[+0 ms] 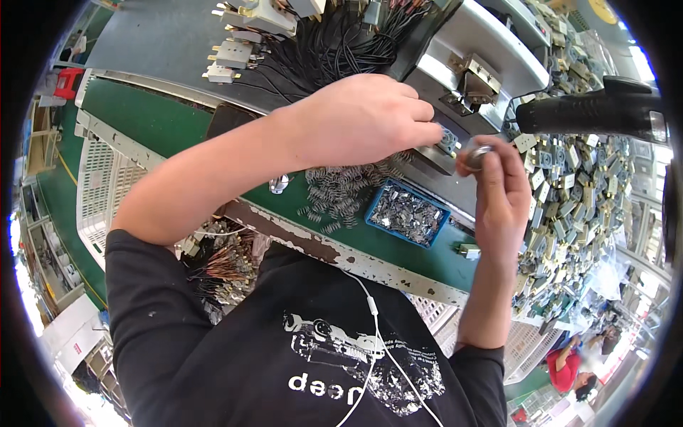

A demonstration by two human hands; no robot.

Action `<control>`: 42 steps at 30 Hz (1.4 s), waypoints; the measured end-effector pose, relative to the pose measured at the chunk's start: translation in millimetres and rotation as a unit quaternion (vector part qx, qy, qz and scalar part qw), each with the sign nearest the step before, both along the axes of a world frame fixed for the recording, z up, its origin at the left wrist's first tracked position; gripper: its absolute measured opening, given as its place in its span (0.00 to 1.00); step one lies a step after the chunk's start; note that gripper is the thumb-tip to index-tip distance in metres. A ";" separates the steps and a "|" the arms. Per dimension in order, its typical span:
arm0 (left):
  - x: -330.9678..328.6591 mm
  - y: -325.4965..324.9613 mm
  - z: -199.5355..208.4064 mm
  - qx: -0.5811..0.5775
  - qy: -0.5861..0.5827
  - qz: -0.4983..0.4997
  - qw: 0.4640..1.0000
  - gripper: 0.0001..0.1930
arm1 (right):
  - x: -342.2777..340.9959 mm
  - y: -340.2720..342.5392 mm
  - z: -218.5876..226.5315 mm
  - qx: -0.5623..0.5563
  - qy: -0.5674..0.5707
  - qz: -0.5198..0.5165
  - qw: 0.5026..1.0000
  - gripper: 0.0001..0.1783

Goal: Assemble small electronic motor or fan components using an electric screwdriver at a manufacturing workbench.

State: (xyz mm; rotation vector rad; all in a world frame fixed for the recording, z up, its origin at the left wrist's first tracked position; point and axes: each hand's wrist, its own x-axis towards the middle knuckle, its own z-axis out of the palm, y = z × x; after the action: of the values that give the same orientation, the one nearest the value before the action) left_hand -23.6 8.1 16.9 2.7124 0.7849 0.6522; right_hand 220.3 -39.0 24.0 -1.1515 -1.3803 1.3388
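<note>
My left hand [380, 117] reaches across to the right with its fingers curled together. Its fingertips are at a small grey block-shaped part [447, 140] on the metal fixture [432, 158]; what they pinch, if anything, is hidden. Just right of that, my right hand [501, 185] is closed, thumb and fingers around a round shiny metal piece [479, 155]. Below the hands lie a pile of small coil springs [345, 192] and a blue tray [406, 244] full of tiny metal pieces.
A grey machine [445, 71] stands behind my hands. A black handheld tool [590, 114] juts in from the right. Black cables [334, 50] with pale plugs [231, 55] lie at the back. Many plug parts [569, 192] heap up on the right.
</note>
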 end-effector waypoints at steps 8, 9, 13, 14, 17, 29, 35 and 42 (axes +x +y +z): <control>-4.6 -9.8 1.9 0.003 0.038 -0.011 0.999 0.09 | 0.5 8.2 13.5 -0.085 -0.072 0.120 0.987 0.19; -2.2 -12.0 2.4 -0.023 0.028 -0.001 0.999 0.11 | 5.7 -0.1 7.2 -0.052 -0.072 0.117 0.989 0.21; 4.4 -7.5 0.9 -0.001 0.047 0.045 0.998 0.15 | -3.2 -11.4 -2.9 0.004 -0.127 0.031 0.991 0.22; 5.0 -6.9 -0.4 -0.002 0.047 0.044 0.998 0.15 | -3.4 -11.5 -6.2 0.010 -0.129 0.004 0.992 0.21; 7.2 -4.6 -1.8 0.024 0.047 0.029 0.998 0.15 | 5.6 0.7 0.4 0.005 -0.215 0.115 0.970 0.20; 7.8 -7.4 -1.0 0.023 0.042 -0.012 0.999 0.16 | 6.5 -4.3 8.0 -0.021 -0.222 0.147 0.964 0.22; 8.9 -11.9 -10.3 0.086 0.023 0.046 0.995 0.17 | -5.4 -21.2 -16.0 -0.013 -0.174 0.000 0.985 0.23; 5.0 -6.4 -9.8 0.083 0.042 -0.012 0.996 0.16 | -1.2 4.5 6.5 -0.042 -0.220 0.171 0.960 0.20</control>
State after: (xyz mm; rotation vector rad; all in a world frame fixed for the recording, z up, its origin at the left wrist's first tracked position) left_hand -18.6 1.7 7.2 2.9117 0.7486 0.6262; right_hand 219.1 -34.5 30.5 -1.3692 -1.9282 1.4443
